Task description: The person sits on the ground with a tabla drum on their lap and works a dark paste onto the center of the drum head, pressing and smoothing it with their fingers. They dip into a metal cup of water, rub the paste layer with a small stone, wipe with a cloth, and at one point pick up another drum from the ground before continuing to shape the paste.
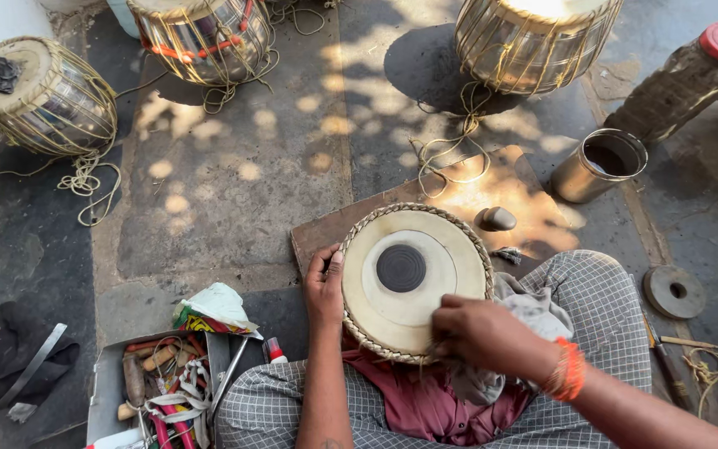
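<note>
While you sit cross-legged on the stone floor (pixel 234 191), keep the drumhead (pixel 413 278) tilted in your lap, its far edge resting over the wooden board (pixel 492 187), so the skin faces you squarely. Your left hand (pixel 324 291) clasps the braided rim on the near-left side, fingers (pixel 335 264) curled over the edge; hold that firm, as it looks to be your only brace. Your right hand (pixel 479 333) is closed at the lower-right rim, apparently bunched round the grey cloth (pixel 533 312), though I cannot tell exactly what the fingers pinch. Work in small strokes there, I'd judge, and stay off the black centre spot (pixel 400 268). Mind the metal cup (pixel 598 164) and the smooth stone (pixel 497 219) just beyond the rim.
</note>
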Tool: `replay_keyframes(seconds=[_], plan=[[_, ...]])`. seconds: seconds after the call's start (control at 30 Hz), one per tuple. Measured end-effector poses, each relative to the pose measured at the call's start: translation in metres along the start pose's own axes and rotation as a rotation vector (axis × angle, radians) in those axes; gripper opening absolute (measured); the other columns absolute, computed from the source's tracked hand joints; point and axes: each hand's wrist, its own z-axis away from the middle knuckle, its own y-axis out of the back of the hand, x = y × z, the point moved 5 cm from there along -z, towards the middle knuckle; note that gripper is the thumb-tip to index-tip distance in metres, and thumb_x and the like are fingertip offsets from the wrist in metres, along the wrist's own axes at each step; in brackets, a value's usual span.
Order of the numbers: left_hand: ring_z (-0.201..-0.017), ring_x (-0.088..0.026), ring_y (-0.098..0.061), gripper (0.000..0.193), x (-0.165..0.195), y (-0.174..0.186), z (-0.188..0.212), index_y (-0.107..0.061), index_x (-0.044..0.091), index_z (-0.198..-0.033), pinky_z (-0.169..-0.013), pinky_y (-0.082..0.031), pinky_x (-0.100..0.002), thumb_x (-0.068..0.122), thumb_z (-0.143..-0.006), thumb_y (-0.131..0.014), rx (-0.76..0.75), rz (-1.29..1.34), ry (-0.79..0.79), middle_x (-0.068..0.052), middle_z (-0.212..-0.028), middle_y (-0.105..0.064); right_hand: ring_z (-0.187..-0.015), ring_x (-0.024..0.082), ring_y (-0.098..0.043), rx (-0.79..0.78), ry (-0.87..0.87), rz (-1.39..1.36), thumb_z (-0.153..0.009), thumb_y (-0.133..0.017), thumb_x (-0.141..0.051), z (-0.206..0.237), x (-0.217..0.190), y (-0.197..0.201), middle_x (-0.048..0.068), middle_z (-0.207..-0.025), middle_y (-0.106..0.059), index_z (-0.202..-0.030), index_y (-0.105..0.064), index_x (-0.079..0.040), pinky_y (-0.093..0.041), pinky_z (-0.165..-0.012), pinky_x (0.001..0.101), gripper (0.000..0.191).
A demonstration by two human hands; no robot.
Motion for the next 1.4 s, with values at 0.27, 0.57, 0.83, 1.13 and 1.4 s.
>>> replay_keyframes(seconds=[0.27, 0.57, 0.83, 1.13, 1.4], plan=[[-0.112, -0.021, -0.065, 0.077, 0.006, 0.001, 0.004, -0.066, 0.000, -0.125, -0.102, -0.050, -0.035, 0.064, -0.103, -0.029, -0.046, 0.204, 0.126, -0.011, -0.122, -0.070, -0.085, 0.033, -0.064, 0.179, 0.247, 0.119, -0.087, -0.068, -0.019, -0.104, -0.041, -0.035, 0.013, -0.093, -0.058, -0.090, -0.061, -0.006, -0.051, -0.070, 0.0464, 0.014], [-0.114, -0.018, -0.064, 0.067, 0.000, 0.006, 0.004, -0.068, -0.001, -0.124, -0.103, -0.048, -0.032, 0.058, -0.106, -0.042, -0.020, -0.031, -0.036, -0.010, -0.122, -0.070, -0.097, 0.038, -0.067, 0.284, -0.244, 0.164, -0.083, -0.075, -0.022, -0.092, 0.071, 0.071, 0.015, -0.106, -0.066, -0.095, -0.072, -0.007, -0.053, -0.085, 0.0474, 0.019], [-0.096, -0.019, -0.067, 0.039, 0.031, -0.002, 0.010, -0.067, 0.005, -0.114, -0.078, -0.056, -0.034, 0.036, -0.091, -0.074, -0.014, -0.308, 0.028, -0.007, -0.106, -0.071, -0.090, 0.033, -0.068, 0.441, -0.065, 0.109, -0.089, -0.072, -0.021, -0.061, 0.035, 0.056, 0.012, -0.102, -0.067, -0.103, -0.075, -0.010, -0.054, -0.079, 0.0423, 0.017], [-0.103, -0.026, -0.068, 0.037, 0.053, -0.005, 0.016, -0.067, 0.002, -0.117, -0.091, -0.052, -0.038, 0.029, -0.094, -0.074, 0.056, -0.452, -0.108, -0.013, -0.111, -0.072, -0.096, 0.030, -0.065, 0.204, -0.032, 0.383, -0.076, -0.071, -0.015, -0.022, 0.019, 0.001, 0.006, -0.092, -0.066, -0.092, -0.071, -0.010, -0.056, -0.079, 0.0390, 0.016], [-0.091, -0.022, -0.071, 0.035, 0.057, -0.006, 0.023, -0.068, 0.005, -0.113, -0.082, -0.056, -0.036, 0.033, -0.093, -0.073, 0.092, -0.392, -0.001, -0.009, -0.099, -0.075, -0.079, 0.029, -0.072, 0.314, -0.106, -0.167, -0.085, -0.073, -0.021, -0.023, 0.022, 0.039, 0.008, -0.087, -0.070, -0.096, -0.078, -0.010, -0.055, -0.070, 0.0410, 0.016]])
